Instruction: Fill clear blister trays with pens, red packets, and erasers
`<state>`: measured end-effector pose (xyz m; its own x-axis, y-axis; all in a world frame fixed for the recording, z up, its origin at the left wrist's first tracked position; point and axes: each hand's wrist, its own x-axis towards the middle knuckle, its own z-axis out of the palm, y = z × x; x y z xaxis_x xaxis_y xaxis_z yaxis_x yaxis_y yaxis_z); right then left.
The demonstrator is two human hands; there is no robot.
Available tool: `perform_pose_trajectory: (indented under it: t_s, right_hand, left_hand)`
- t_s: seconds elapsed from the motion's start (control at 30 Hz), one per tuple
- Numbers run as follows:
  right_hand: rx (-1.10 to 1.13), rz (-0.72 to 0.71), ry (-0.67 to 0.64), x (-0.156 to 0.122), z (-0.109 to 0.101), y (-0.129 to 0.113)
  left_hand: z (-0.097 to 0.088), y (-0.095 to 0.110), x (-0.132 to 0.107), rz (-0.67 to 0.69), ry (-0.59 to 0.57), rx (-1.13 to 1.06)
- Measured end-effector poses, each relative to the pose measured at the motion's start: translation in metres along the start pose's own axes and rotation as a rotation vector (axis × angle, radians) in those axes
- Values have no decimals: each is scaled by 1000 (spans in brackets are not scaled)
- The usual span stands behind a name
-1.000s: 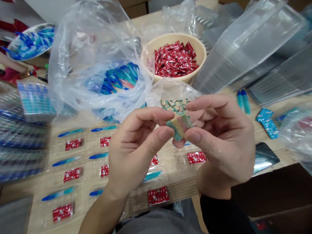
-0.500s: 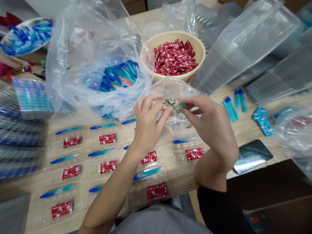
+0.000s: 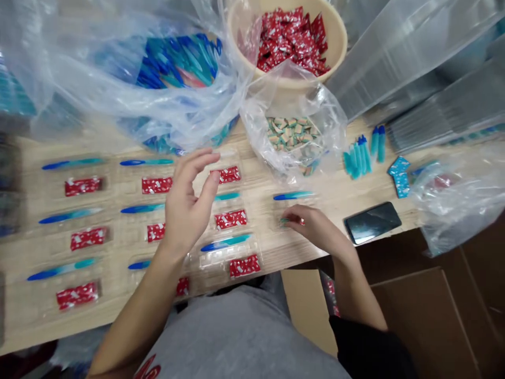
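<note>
My right hand [image 3: 311, 227] rests low on a clear blister tray [image 3: 260, 210] near the table's front edge, its fingertips pinched on a small pastel packet [image 3: 285, 221]. Just beyond it lies a blue-teal stick [image 3: 292, 195] in its slot. My left hand [image 3: 188, 202] hovers over the middle trays with its fingers curved and apart, and nothing shows in it. Red packets [image 3: 231, 218] and blue-teal sticks [image 3: 225, 242] fill the tray slots around it. A clear bag of pastel packets [image 3: 292, 131] lies open beyond my right hand.
A beige bowl [image 3: 337, 37] of red packets stands at the back. A big plastic bag [image 3: 118, 105] of blue sticks is at the back left. Loose teal sticks [image 3: 361, 155], a blue packet [image 3: 399, 176] and a phone [image 3: 373, 222] lie right. Stacked clear trays [image 3: 434, 89] fill the back right.
Both hands left the pastel stack and came apart. My right hand dropped to the tray with one packet; my left moved left over the trays. The view tilted down.
</note>
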<state>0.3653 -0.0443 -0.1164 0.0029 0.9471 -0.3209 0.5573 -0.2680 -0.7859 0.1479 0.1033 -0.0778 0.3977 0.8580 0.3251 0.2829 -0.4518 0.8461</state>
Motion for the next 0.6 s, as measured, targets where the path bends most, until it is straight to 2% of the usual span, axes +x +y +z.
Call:
perform_pose_trajectory:
  t_s: [0.1,0.4,0.6]
  right_hand:
    - [-66,30,-38,8,18,8]
    - [-209,14,-64,13,23,-5]
    - [-359,38,29,9,41,0]
  left_hand:
    - [-7,-1,-16,-35,-19,12]
    - [-31,-15,-37,-146,12,40]
    - [-34,-13,-43,-207,2,91]
